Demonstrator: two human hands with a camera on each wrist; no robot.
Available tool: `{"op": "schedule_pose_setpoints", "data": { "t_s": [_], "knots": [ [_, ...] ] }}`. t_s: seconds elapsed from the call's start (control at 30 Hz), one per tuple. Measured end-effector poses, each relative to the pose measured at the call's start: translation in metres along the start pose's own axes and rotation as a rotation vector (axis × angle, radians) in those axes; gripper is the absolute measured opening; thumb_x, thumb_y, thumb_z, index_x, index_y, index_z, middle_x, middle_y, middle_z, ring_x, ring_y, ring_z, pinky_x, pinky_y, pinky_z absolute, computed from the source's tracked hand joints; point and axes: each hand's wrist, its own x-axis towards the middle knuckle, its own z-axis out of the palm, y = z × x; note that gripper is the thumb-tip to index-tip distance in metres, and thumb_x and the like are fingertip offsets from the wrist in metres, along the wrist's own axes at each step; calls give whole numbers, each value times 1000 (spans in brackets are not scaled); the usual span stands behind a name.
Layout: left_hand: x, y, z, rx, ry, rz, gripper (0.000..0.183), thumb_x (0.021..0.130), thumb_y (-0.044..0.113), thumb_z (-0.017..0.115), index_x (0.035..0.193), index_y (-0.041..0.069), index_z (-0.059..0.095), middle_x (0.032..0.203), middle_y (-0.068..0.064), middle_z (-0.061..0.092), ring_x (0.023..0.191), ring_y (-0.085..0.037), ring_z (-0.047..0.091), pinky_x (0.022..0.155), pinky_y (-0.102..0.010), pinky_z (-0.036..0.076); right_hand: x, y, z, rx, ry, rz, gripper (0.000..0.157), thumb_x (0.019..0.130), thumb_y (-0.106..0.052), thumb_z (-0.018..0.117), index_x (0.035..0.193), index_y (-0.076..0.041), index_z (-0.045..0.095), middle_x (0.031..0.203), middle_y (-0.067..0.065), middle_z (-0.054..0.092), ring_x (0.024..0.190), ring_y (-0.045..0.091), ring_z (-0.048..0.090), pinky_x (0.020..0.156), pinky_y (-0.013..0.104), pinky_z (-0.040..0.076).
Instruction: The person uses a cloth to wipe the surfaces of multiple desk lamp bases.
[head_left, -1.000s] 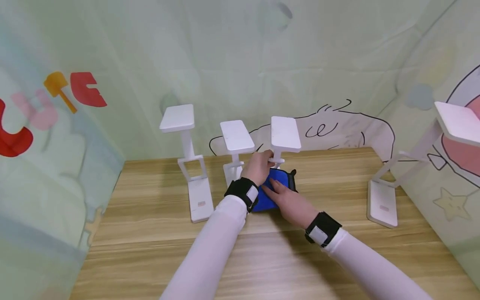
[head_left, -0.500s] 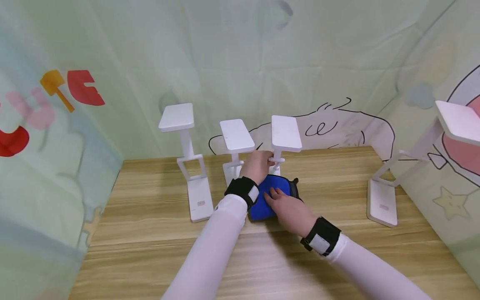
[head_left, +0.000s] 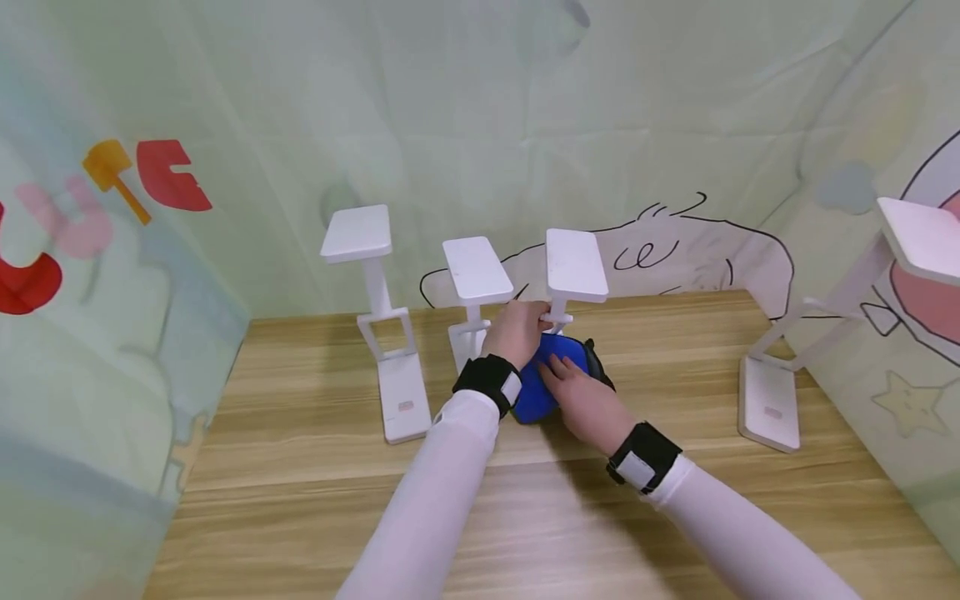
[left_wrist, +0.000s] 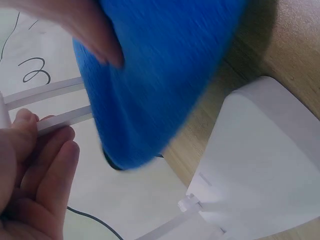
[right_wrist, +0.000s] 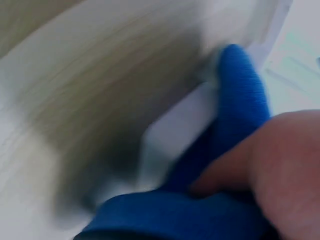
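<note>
White folding phone stands line the back of the table. The left hand (head_left: 516, 332) pinches the arm of the third phone stand (head_left: 574, 262) from the left, just under its top plate; in the left wrist view its thumb and fingers close around the thin strut (left_wrist: 67, 117). My right hand (head_left: 596, 408) holds a blue cloth (head_left: 534, 398) with black edging over that stand's base, fingers spread on top of it. In the right wrist view, the cloth (right_wrist: 240, 95) folds around a white edge (right_wrist: 175, 125), and a thumb presses into it. Most of this base is hidden.
Close on the left stands a second phone stand (head_left: 477, 271), with another phone stand (head_left: 357, 236) farther left. At the far right is one more phone stand (head_left: 768, 404). A printed fabric backdrop (head_left: 480, 150) rises behind the wooden table (head_left: 315, 500).
The right hand and blue cloth first came back toward the body, then moved forward again to the stand's arm. The left hand keeps its pinch on the stand.
</note>
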Motion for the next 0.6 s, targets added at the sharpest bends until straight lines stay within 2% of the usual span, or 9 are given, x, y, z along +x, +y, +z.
{"op": "schedule_pose_setpoints", "data": {
  "t_s": [0.13, 0.23, 0.3, 0.43, 0.53, 0.6],
  "knots": [
    [-1, -1, 1, 6, 9, 11, 21, 108, 18, 66, 123, 11, 79, 118, -5, 79, 106, -21, 75, 91, -36, 58, -8, -12, -13, -37, -137, 22, 47, 95, 4, 72, 141, 9, 63, 143, 32, 61, 130, 51, 61, 97, 56, 56],
    [0, -3, 1, 9, 7, 16, 22, 107, 19, 66, 123, 12, 79, 119, -4, 79, 107, -21, 75, 91, -35, 58, -8, -16, -18, 20, -186, -19, 51, 94, 6, 73, 143, 8, 61, 145, 32, 59, 133, 50, 58, 97, 56, 56],
    [0, -3, 1, 8, 2, 17, 22, 107, 19, 66, 124, 12, 78, 119, -4, 79, 108, -21, 75, 91, -34, 58, -5, -14, -17, 81, -174, -59, 53, 92, 10, 70, 145, 7, 60, 146, 32, 58, 136, 51, 56, 98, 56, 56],
    [1, -4, 0, 12, -5, 26, 21, 107, 19, 66, 123, 11, 78, 117, -4, 79, 107, -20, 75, 92, -34, 57, 5, -1, -2, 143, -64, -106, 58, 89, 16, 64, 146, 7, 58, 149, 33, 56, 136, 52, 54, 99, 56, 55],
    [2, -4, 0, 18, -1, 42, 20, 108, 18, 65, 120, 10, 79, 116, -4, 79, 105, -20, 75, 91, -34, 57, 10, 6, 6, 134, 6, -76, 58, 88, 15, 63, 146, 8, 58, 150, 33, 55, 137, 51, 55, 102, 56, 54],
    [3, -4, 0, 20, 2, 47, 20, 108, 18, 65, 119, 10, 79, 116, -4, 79, 105, -20, 75, 92, -34, 57, 9, 7, 7, 121, 13, -39, 57, 89, 14, 63, 145, 10, 58, 149, 34, 54, 137, 51, 55, 103, 56, 52]
  ]
}}
